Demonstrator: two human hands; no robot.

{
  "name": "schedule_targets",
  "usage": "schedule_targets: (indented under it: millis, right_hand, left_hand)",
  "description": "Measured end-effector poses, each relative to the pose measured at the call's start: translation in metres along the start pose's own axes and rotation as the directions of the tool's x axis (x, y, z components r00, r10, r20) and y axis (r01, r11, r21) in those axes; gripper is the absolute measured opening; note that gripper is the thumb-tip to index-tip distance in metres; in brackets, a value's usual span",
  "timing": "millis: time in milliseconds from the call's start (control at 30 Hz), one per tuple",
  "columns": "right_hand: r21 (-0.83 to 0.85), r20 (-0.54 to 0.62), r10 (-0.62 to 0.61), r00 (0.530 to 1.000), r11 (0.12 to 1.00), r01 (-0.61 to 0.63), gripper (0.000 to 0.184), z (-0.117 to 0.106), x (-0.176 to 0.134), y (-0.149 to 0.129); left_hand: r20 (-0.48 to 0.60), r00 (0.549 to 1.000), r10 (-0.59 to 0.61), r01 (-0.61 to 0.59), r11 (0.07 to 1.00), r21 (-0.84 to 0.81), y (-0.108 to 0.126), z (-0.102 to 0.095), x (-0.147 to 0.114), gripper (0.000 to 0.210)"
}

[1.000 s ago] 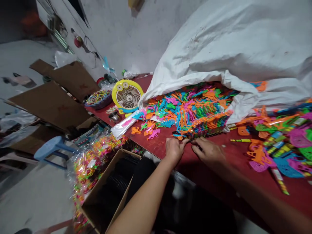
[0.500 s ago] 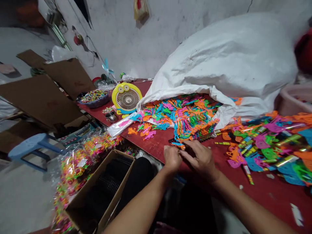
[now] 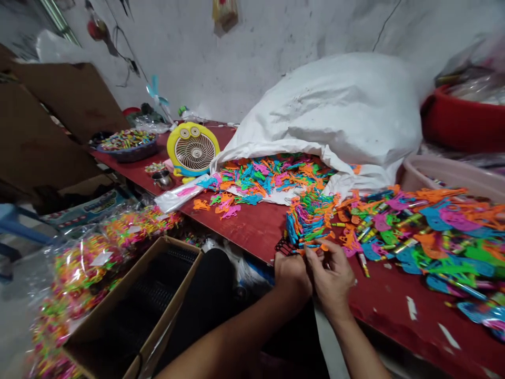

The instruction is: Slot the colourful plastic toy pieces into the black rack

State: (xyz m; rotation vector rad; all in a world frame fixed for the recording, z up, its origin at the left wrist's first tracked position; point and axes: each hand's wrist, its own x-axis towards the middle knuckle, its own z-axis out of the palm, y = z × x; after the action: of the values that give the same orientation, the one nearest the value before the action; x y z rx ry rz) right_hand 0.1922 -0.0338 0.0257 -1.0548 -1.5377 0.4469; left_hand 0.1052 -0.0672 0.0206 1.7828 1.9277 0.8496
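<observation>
My left hand (image 3: 292, 272) is closed at the near edge of a black slotted rack (image 3: 284, 248); its fingertips are mostly hidden. Rows of small blue, pink, green and orange plastic toy pieces (image 3: 310, 221) stand packed in this rack. Beside it, my right hand (image 3: 333, 276) pinches a small orange plastic piece (image 3: 324, 246) with thumb and fingers at the rack's front. Both hands touch or nearly touch each other. Behind them, a large white sack (image 3: 331, 110) lies on its side, spilling more loose pieces (image 3: 268, 176) onto the red table (image 3: 248, 226).
To the right lies a heap of coloured pieces with striped tubes (image 3: 426, 231), before a pink tub (image 3: 453, 171) and red basin (image 3: 469, 118). At left are a yellow fan (image 3: 193, 150), a bowl of small items (image 3: 128, 150), and a carton of black racks (image 3: 169, 337) below the table.
The view has swung to the right. My hands and the rack now sit closer to the right-hand heap, and the rack has turned. Both hands stay at its near edge.
</observation>
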Motion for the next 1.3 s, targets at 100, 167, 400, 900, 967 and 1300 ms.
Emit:
schedule_targets:
  millis: [100,167,400,900,967,1300]
  right_hand:
    - [0.05,-0.053,0.08,0.995,0.996,-0.077,0.036,0.005,-0.003,-0.001]
    - [0.048,-0.025,0.112,0.993,0.993,-0.111,0.035,0.008,-0.004,-0.003]
    - [-0.043,0.137,0.151,0.979,0.988,-0.146,0.032,0.008,-0.005,-0.004]
    - [-0.033,0.204,0.25,0.946,0.968,-0.249,0.034,0.027,-0.005,0.021]
    - [-0.14,0.161,0.223,0.961,0.969,-0.202,0.034,0.033,-0.005,0.021]
    - [-0.479,0.158,0.064,0.985,0.877,0.02,0.024,0.045,0.0,0.013]
  left_hand:
    - [0.076,0.997,0.017,-0.019,0.999,0.027,-0.003,-0.008,0.0,0.028]
    - [0.1,0.995,0.005,-0.011,0.998,0.058,-0.009,-0.012,-0.003,0.03]
    - [-0.358,0.931,0.066,-0.118,0.985,-0.126,-0.028,-0.032,-0.023,0.023]
    - [-0.142,0.939,0.313,-0.32,0.947,-0.031,-0.025,-0.093,0.037,0.015]
    - [-0.119,0.934,0.337,-0.34,0.941,-0.001,-0.025,-0.096,0.04,0.018]
    - [0.138,0.904,0.404,-0.425,0.825,0.372,0.001,-0.113,0.053,0.028]
